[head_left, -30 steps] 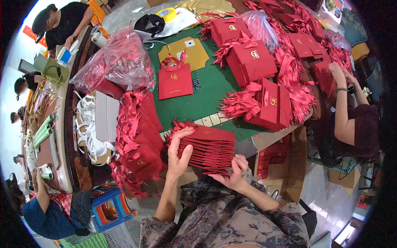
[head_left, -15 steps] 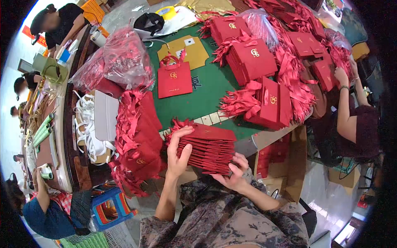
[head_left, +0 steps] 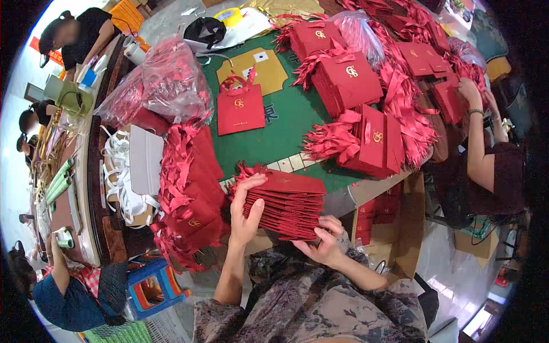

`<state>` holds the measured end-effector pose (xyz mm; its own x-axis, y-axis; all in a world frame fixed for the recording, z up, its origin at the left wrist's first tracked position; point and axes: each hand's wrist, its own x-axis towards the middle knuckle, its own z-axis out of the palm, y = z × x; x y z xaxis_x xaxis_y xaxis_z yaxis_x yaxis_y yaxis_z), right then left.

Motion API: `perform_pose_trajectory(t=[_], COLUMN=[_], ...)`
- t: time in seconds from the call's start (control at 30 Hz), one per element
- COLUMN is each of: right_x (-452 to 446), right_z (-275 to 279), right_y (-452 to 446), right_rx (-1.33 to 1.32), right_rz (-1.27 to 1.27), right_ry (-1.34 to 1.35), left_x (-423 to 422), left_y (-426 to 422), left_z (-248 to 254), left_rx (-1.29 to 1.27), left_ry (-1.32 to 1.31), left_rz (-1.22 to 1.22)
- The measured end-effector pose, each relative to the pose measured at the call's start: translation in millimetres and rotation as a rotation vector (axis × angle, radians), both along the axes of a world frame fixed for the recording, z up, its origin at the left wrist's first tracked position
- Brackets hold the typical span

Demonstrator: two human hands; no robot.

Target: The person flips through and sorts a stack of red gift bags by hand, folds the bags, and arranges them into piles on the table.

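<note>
Between my hands is a thick stack of red paper gift bags (head_left: 289,204), its folded edges facing me and its ribbons at the far left end. My left hand (head_left: 247,207) wraps the left side, thumb on the near edges and fingers over the top. At the lower right corner, my right hand (head_left: 325,240) grips the stack with bent fingers and thumb. Just beyond, a single red gift bag (head_left: 240,111) with gold lettering lies on the green table mat (head_left: 286,137). To the left, a fanned row of red bags (head_left: 194,200) with ribbons leans over the table edge.
More bag stacks (head_left: 349,83) lie at the right with loose ribbons. A clear plastic sack (head_left: 171,80) of red ribbon and a box of white ribbon (head_left: 123,177) stand left. An open carton (head_left: 409,228) is below right. Co-workers sit on both sides.
My hands and the stack hold nearly still. At the right, the co-worker's hands have shifted slightly among the red ribbons.
</note>
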<state>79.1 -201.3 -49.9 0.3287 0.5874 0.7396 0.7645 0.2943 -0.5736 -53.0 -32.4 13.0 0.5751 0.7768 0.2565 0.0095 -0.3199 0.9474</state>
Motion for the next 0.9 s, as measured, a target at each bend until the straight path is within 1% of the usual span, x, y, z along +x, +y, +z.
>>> perform_pose_trajectory(t=[0.4,0.67,0.9], right_x=[-2.3,-7.2,-5.7], right_z=[-2.5,-5.6,-3.4], right_y=[-2.6,-3.9,-4.5], right_rx=[-0.034,-0.049,-0.057], right_rz=[-0.026,-0.047,-0.028], right_ry=[-0.01,0.036,0.008], left_x=[0.4,0.3,0.2], left_y=[0.3,0.4,0.3], left_z=[1.0,-1.4,-1.3], left_rx=[0.002,0.014,0.007], left_ry=[0.006,-0.002,-0.003], left_rz=[-0.009,-0.008,-0.003])
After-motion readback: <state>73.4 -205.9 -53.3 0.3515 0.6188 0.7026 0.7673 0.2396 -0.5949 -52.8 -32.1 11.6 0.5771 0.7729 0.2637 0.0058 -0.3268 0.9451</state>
